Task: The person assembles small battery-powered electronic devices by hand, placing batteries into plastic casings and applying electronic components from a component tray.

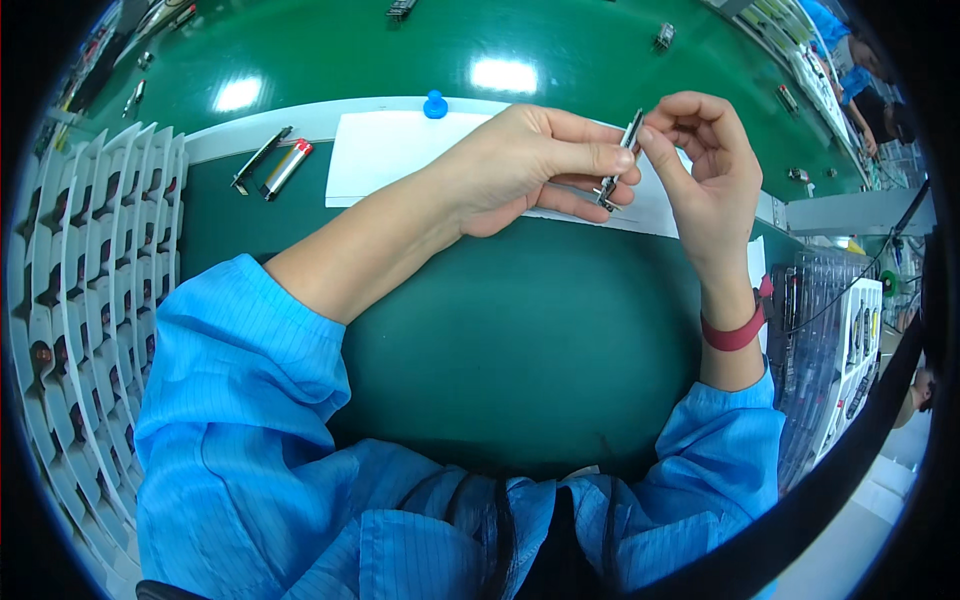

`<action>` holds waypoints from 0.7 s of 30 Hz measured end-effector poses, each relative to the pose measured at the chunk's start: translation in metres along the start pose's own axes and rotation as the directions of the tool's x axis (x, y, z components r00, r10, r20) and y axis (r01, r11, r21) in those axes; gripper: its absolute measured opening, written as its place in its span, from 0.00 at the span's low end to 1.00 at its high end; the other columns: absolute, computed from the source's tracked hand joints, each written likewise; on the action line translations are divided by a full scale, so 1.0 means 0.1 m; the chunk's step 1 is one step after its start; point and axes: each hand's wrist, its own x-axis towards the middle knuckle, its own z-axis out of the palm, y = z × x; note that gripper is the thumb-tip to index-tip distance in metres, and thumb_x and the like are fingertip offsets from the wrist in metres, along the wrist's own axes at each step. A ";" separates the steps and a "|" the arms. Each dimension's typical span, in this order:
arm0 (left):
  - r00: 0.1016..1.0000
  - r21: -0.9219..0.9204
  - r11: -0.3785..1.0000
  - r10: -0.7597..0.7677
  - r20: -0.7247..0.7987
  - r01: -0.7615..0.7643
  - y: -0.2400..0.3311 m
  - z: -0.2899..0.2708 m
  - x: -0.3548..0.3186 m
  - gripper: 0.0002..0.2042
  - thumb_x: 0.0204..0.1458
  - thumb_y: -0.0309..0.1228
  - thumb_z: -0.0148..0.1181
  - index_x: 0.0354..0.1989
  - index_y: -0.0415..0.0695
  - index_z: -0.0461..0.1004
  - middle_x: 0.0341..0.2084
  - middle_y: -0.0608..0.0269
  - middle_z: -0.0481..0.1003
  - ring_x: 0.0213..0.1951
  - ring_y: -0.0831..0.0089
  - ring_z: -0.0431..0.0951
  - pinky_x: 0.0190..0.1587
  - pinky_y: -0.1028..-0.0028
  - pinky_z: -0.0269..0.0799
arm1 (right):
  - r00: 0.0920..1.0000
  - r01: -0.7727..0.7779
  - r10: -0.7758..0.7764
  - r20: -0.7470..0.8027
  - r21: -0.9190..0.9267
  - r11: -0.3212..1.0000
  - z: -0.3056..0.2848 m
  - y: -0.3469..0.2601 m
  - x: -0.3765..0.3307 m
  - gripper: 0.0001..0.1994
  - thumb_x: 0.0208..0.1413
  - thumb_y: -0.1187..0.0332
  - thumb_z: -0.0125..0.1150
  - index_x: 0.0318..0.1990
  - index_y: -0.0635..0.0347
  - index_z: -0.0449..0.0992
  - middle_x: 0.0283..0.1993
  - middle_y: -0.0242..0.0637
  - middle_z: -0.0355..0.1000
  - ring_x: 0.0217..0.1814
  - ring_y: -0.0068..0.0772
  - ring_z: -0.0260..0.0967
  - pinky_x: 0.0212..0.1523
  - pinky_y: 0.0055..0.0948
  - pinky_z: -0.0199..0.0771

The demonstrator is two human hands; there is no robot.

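My left hand (545, 160) pinches a thin, narrow black-and-silver strip-shaped part (632, 130) between thumb and fingers, holding it tilted almost upright above white paper sheets (385, 150). Small metal bits show at the part's lower end. My right hand (705, 150) is close against the part's upper end, with its thumb and forefinger brought together and the other fingers curled. Whatever lies between those right fingertips is too small to make out. To the left on the green mat lie a similar thin dark part (260, 158) and a silver cylinder with a red end (288, 170), like a small battery cell.
White slotted trays (100, 260) holding small dark parts are stacked at the left. A blue knob (435, 105) stands at the paper's far edge. Clear plastic trays (815, 350) are at the right. Beyond the white rail (225, 140), small parts lie on a green surface; a person sits far right.
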 end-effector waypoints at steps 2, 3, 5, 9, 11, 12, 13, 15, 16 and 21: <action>0.999 0.035 0.999 -0.035 0.011 0.034 -0.01 0.01 -0.01 0.13 0.49 0.35 0.58 0.39 0.39 0.74 0.30 0.62 0.75 0.34 0.74 0.76 0.34 0.75 0.76 | 0.991 -0.112 0.103 0.090 0.101 0.989 -0.05 0.00 0.00 0.11 0.47 0.80 0.57 0.40 0.67 0.66 0.32 0.34 0.68 0.34 0.23 0.68 0.38 0.22 0.70; 0.999 0.067 0.997 -0.033 0.040 0.030 0.01 0.01 -0.02 0.13 0.49 0.36 0.58 0.39 0.39 0.74 0.31 0.61 0.75 0.34 0.75 0.76 0.33 0.75 0.76 | 0.991 -0.109 0.100 0.094 0.102 0.989 -0.08 -0.01 0.01 0.11 0.47 0.80 0.57 0.40 0.67 0.66 0.32 0.34 0.68 0.34 0.23 0.68 0.38 0.22 0.70; 0.998 0.081 0.996 -0.042 0.052 0.037 0.01 -0.01 -0.02 0.13 0.49 0.36 0.58 0.38 0.39 0.74 0.30 0.61 0.75 0.34 0.75 0.76 0.33 0.75 0.76 | 0.976 -0.105 0.086 0.201 0.085 0.991 -0.13 -0.02 0.03 0.11 0.47 0.81 0.55 0.40 0.66 0.65 0.31 0.34 0.67 0.34 0.22 0.66 0.37 0.23 0.70; 0.993 0.071 0.995 -0.075 0.094 0.069 0.00 -0.03 0.01 0.14 0.50 0.36 0.57 0.38 0.39 0.74 0.30 0.61 0.75 0.34 0.75 0.76 0.35 0.75 0.76 | 0.976 -0.004 0.010 0.216 -0.024 1.000 -0.14 0.01 0.01 0.10 0.46 0.81 0.56 0.37 0.65 0.66 0.30 0.34 0.67 0.33 0.24 0.66 0.35 0.23 0.69; 0.995 0.027 0.997 -0.072 0.075 0.071 -0.01 -0.07 0.04 0.13 0.50 0.36 0.56 0.39 0.39 0.74 0.31 0.61 0.75 0.34 0.75 0.76 0.36 0.75 0.76 | 0.912 0.388 -0.264 0.313 -0.452 0.804 -0.10 -0.07 0.03 0.08 0.45 0.81 0.57 0.33 0.65 0.67 0.29 0.36 0.67 0.31 0.27 0.67 0.33 0.23 0.68; 0.996 -0.016 0.998 -0.067 0.060 0.068 -0.03 -0.09 0.04 0.13 0.51 0.36 0.56 0.39 0.39 0.73 0.31 0.61 0.75 0.34 0.75 0.76 0.37 0.75 0.75 | 0.912 0.387 -0.264 0.313 -0.449 0.805 -0.06 -0.07 0.00 0.08 0.45 0.81 0.57 0.33 0.65 0.67 0.29 0.36 0.67 0.31 0.27 0.67 0.33 0.23 0.68; 0.997 -0.033 0.997 -0.065 0.053 0.066 -0.03 -0.10 0.04 0.13 0.51 0.34 0.55 0.40 0.38 0.73 0.32 0.60 0.75 0.34 0.74 0.76 0.38 0.74 0.75 | 0.917 0.391 -0.301 0.260 -0.447 0.804 -0.02 -0.06 0.00 0.08 0.44 0.81 0.58 0.32 0.65 0.68 0.29 0.37 0.67 0.29 0.28 0.67 0.32 0.24 0.67; 0.996 -0.056 0.996 -0.068 0.051 0.071 -0.01 -0.08 0.02 0.13 0.52 0.34 0.55 0.41 0.38 0.72 0.32 0.60 0.75 0.34 0.74 0.76 0.38 0.74 0.76 | 0.965 0.258 -0.250 0.076 -0.412 0.874 0.02 -0.01 -0.05 0.09 0.43 0.80 0.60 0.33 0.65 0.69 0.30 0.38 0.70 0.29 0.28 0.69 0.31 0.23 0.69; 0.996 -0.086 0.993 -0.078 0.053 0.082 0.00 -0.07 0.01 0.13 0.52 0.34 0.55 0.41 0.38 0.72 0.32 0.60 0.75 0.34 0.74 0.76 0.38 0.74 0.76 | 0.963 0.267 -0.258 0.079 -0.414 0.870 0.04 0.01 -0.05 0.09 0.43 0.80 0.60 0.33 0.65 0.69 0.30 0.38 0.70 0.29 0.28 0.69 0.31 0.23 0.69; 0.995 -0.064 0.996 -0.063 0.075 0.068 0.00 -0.06 0.02 0.13 0.51 0.33 0.55 0.42 0.38 0.72 0.32 0.60 0.75 0.35 0.73 0.76 0.39 0.74 0.75 | 0.987 0.118 -0.144 -0.078 -0.263 0.957 0.03 0.02 -0.07 0.11 0.43 0.79 0.62 0.36 0.63 0.71 0.32 0.36 0.73 0.32 0.23 0.72 0.33 0.19 0.71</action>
